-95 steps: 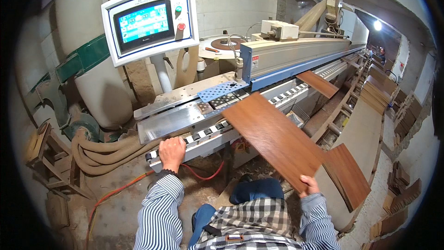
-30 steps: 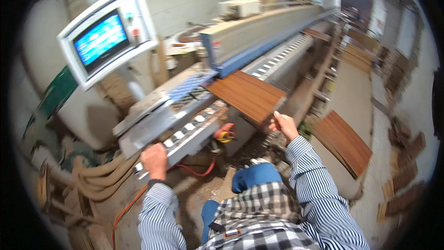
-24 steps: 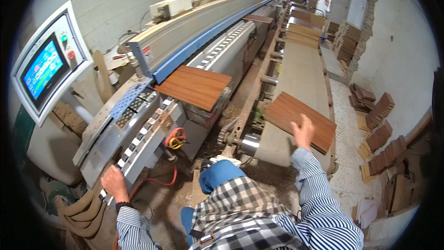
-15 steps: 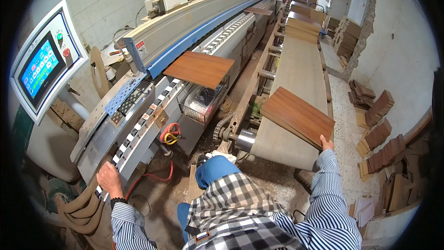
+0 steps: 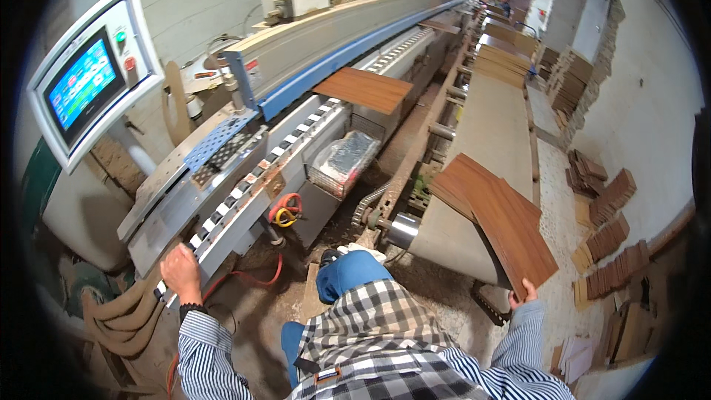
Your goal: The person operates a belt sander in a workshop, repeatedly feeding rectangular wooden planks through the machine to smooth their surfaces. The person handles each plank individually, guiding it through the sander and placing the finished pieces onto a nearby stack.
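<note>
Brown wood-grain board is in my R hand, near end out past the conveyor belt's near R corner. R thumb + fingers closed on its near short edge. Far part overlaps a 2nd brown board, lying askew at the belt's near end; can't tell if they touch. Steel roller at belt's near L corner.

L hand: fingers curled, at near end of machine's b/w feed track; can't tell if gripping or just resting.

3rd brown board further up the track, inner edge by the blue-trimmed beam, outer end overhanging track's R edge. Wire basket below it, plastic bag inside. Red/yellow coil nearer me, under track's R edge. Ctrl panel L of beam, screen lit. Board stack farther up belt; more stacks on floor, R side.
</note>
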Motion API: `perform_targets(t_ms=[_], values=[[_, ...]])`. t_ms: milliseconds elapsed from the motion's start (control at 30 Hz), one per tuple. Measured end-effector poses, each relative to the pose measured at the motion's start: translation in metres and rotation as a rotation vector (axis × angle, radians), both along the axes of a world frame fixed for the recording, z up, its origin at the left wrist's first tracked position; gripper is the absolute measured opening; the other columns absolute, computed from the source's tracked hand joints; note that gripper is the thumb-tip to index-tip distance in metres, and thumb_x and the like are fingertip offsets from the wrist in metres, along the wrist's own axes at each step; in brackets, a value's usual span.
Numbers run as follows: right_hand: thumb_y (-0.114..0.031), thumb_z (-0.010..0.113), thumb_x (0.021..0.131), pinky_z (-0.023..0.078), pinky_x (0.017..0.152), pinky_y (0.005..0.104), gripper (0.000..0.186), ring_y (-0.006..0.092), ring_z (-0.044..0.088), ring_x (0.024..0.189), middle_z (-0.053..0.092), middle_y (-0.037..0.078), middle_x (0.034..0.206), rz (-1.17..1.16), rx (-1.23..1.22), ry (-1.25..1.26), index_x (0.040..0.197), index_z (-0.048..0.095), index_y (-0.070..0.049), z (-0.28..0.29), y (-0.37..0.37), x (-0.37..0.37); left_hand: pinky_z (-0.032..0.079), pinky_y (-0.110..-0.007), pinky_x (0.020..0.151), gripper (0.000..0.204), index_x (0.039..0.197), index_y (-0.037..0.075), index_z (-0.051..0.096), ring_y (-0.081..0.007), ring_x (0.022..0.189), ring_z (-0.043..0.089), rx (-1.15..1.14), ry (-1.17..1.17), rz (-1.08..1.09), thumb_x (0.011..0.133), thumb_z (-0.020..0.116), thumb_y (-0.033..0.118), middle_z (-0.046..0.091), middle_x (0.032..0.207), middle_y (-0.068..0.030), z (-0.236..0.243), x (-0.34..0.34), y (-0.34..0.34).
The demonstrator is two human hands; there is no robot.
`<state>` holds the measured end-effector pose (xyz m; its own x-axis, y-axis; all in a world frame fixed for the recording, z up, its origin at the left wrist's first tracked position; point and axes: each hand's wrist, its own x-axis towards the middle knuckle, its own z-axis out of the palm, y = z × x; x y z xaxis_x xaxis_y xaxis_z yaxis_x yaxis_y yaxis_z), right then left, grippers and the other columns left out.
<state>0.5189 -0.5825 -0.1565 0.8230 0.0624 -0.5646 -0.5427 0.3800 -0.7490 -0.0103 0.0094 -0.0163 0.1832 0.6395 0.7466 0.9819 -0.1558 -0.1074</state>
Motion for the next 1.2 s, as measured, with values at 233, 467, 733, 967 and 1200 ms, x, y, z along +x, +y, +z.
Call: perform_targets(t_ms=[233, 467, 733, 967, 1200], values=[[-0.013, 0.068, 0.068, 0.054, 0.067, 0.0427, 0.053, 0.0244, 0.062, 0.089, 0.063, 0.005, 0.104, 0.266, 0.136, -0.220, 0.118, 0.050, -0.009, 0.049, 0.071, -0.041, 0.042, -0.040, 0.059, 0.031, 0.059, 0.011, 0.057, -0.0245, 0.061, 0.058, -0.058, 0.044, 0.056, 0.085, 0.050, 0.025, 0.060, 0.063, -0.0072, 0.007, 0.009, -0.002], [-0.013, 0.064, 0.069, 0.054, 0.073, 0.0477, 0.051, 0.0288, 0.061, 0.092, 0.061, 0.011, 0.107, 0.732, 0.397, -0.157, 0.117, 0.049, -0.003, 0.086, 0.229, -0.069, 0.042, -0.040, 0.063, 0.029, 0.063, 0.010, 0.059, -0.0251, 0.064, 0.058, -0.092, -0.080, -0.026, 0.085, 0.050, 0.026, 0.060, 0.065, -0.0082, 0.017, 0.010, -0.011], [-0.008, 0.067, 0.074, 0.052, 0.080, 0.0389, 0.050, 0.0245, 0.059, 0.095, 0.059, 0.012, 0.104, 1.148, 0.540, -0.170, 0.118, 0.047, 0.001, 0.140, 0.399, -0.194, 0.043, -0.040, 0.064, 0.027, 0.063, 0.009, 0.061, -0.0250, 0.064, 0.059, -0.073, -0.093, -0.044, 0.083, 0.052, 0.025, 0.062, 0.065, -0.0083, 0.016, 0.007, -0.011], [-0.023, 0.059, 0.088, 0.051, 0.077, 0.0299, 0.037, 0.0188, 0.061, 0.092, 0.064, 0.012, 0.103, 1.602, 0.569, -0.125, 0.115, 0.053, 0.001, 0.157, 0.436, -0.278, 0.043, -0.040, 0.064, 0.026, 0.061, 0.008, 0.060, -0.0254, 0.063, 0.060, -0.069, -0.124, -0.069, 0.082, 0.053, 0.024, 0.062, 0.065, -0.0088, 0.016, 0.008, -0.009], [-0.033, 0.057, 0.091, 0.050, 0.060, 0.0251, 0.037, 0.0148, 0.062, 0.058, 0.064, 0.008, 0.067, 1.909, 0.347, -0.237, 0.082, 0.062, 0.002, 0.145, 0.452, -0.297, 0.043, -0.040, 0.064, 0.025, 0.062, 0.008, 0.061, -0.0258, 0.064, 0.059, -0.075, -0.127, -0.068, 0.081, 0.054, 0.024, 0.062, 0.066, -0.0091, 0.016, 0.009, -0.010]])
